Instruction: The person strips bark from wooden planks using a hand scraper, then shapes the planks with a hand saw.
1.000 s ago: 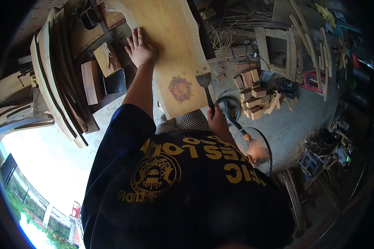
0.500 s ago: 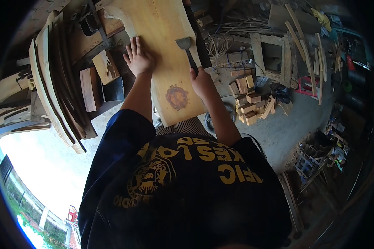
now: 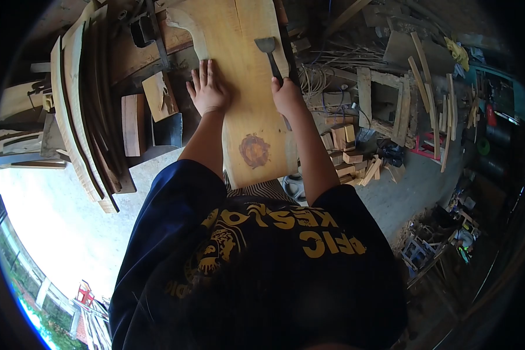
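A long wooden slab (image 3: 243, 111) with a pale, yellowish face and a dark round knot (image 3: 255, 150) at its near end stretches away from my body. My left hand (image 3: 209, 93) lies flat at the slab's left edge, fingers spread and pointing away from me. Over the right side of the slab, my right hand (image 3: 288, 97) is wrapped around the dark handle of a scraper (image 3: 266, 46). The scraper's wide, flat blade points away from me, close over the wood. A thin crack runs down from the slab's far end.
Long curved boards (image 3: 79, 111) lean at the left, near a reddish wood block (image 3: 133, 125) and a piece with a rough edge (image 3: 160, 96). On the right floor are stacked wood blocks (image 3: 344, 140), coiled cable (image 3: 313, 81) and a wooden frame (image 3: 364, 96).
My right hand has pushed the scraper farther along the slab, away from the knot. My left hand stays on the left edge, a little farther in. The whole view has shifted slightly.
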`<state>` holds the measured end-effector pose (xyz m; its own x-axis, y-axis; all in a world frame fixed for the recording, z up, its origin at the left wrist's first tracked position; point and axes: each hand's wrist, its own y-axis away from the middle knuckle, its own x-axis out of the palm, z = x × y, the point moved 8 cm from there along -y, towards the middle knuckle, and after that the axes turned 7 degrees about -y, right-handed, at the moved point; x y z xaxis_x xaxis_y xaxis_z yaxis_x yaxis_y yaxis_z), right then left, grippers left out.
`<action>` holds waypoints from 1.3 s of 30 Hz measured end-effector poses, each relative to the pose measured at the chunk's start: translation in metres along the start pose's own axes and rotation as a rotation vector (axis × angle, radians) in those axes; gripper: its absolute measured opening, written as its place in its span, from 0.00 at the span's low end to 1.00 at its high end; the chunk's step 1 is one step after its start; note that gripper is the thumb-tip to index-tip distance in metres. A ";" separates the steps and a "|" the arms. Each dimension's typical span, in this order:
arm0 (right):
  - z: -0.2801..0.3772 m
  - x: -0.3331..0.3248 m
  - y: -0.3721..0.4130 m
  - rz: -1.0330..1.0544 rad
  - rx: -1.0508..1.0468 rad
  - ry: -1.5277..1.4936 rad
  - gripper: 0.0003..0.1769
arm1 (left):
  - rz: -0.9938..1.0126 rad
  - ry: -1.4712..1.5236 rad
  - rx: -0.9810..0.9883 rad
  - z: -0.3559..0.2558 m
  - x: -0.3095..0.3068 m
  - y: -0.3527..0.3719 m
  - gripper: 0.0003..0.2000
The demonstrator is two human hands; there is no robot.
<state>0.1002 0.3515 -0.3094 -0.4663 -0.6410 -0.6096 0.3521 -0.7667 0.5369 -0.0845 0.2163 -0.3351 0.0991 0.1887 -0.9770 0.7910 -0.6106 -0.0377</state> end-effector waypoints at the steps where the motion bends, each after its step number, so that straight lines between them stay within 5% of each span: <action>1: -0.002 -0.001 0.006 0.002 0.000 0.002 0.26 | 0.007 0.006 0.001 0.000 0.001 0.001 0.30; 9: -0.065 -0.014 0.113 0.018 0.098 0.054 0.23 | 0.004 0.051 -0.003 0.000 0.000 0.001 0.32; 13: -0.061 -0.009 0.096 -0.060 -0.049 0.096 0.23 | 0.006 0.051 0.003 0.000 -0.001 0.001 0.32; 15: -0.054 0.000 0.063 0.038 0.071 0.038 0.24 | 0.013 0.042 0.002 -0.001 -0.001 0.002 0.32; 24: 0.098 -0.027 -0.068 0.143 0.085 -0.077 0.25 | 0.040 0.034 -0.002 -0.001 -0.003 0.002 0.33; 35: 0.062 -0.021 -0.028 0.061 0.140 -0.089 0.26 | 0.084 0.047 -0.014 0.000 -0.005 0.002 0.31; 39: 0.105 -0.031 -0.073 0.081 0.079 -0.106 0.26 | 0.051 0.040 -0.011 0.000 -0.007 0.003 0.30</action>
<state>0.0041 0.4305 -0.2687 -0.5234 -0.6898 -0.5002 0.3286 -0.7050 0.6285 -0.0825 0.2136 -0.3285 0.1636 0.1884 -0.9684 0.7908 -0.6120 0.0146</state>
